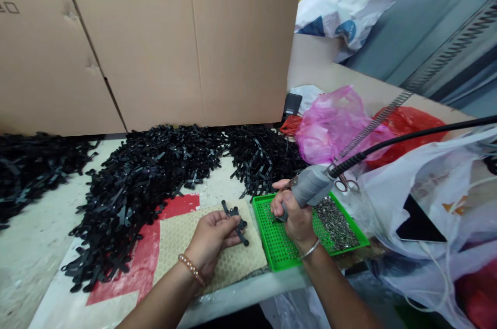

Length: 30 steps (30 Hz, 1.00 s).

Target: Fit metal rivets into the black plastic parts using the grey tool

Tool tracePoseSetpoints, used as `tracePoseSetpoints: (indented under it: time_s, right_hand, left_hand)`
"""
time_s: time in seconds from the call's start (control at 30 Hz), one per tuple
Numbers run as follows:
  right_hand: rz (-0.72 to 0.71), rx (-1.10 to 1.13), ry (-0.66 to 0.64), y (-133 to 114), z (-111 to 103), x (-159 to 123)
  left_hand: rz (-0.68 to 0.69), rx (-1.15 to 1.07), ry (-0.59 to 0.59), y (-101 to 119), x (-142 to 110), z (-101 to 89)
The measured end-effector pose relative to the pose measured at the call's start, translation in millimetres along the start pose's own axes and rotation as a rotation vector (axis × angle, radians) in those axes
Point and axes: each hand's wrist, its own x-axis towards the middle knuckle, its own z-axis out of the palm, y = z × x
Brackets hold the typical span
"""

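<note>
My left hand (212, 235) pinches a small black plastic part (241, 224) with several arms and round ends between thumb and fingers. It is just above a pale textured mat (174, 246). My right hand (297, 215) is wrapped round a grey power screwdriver (312, 184), which hangs from a coil spring (378, 119) and has a black cable (411, 137). The tool tilts down toward the green perforated tray (276, 261), its tip hidden by my fingers. Small metal screws (336, 223) lie heaped on the tray's right side.
Large heaps of black plastic parts (147, 163) cover the back and left of the table. Behind them stands a big cardboard box (155, 44). Pink (330, 122) and red plastic bags (407, 129), scissors (347, 185) and white bags (419, 184) lie on the right.
</note>
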Motion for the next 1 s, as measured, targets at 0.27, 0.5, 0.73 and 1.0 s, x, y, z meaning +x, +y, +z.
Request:
tracePoseSetpoints:
  time_s: [0.27, 0.5, 0.73, 1.0]
  right_hand:
    - [0.010, 0.016, -0.001, 0.3, -1.9, 0.9]
    - [0.029, -0.006, -0.033, 1.5, -1.5, 0.3]
    - [0.010, 0.012, 0.044, -8.5, -1.3, 3.9]
    - [0.006, 0.340, 0.081, -55.9, 35.3, 7.7]
  left_hand:
    - [-0.001, -0.012, 0.009, 0.6, 0.0, 2.3]
    - [-0.002, -0.002, 0.006, -0.5, -0.4, 1.3]
    - [-0.011, -0.042, 0.027, -2.1, 2.2, 2.0]
    - [-0.012, -0.061, 0.017, -1.7, 3.0, 2.3]
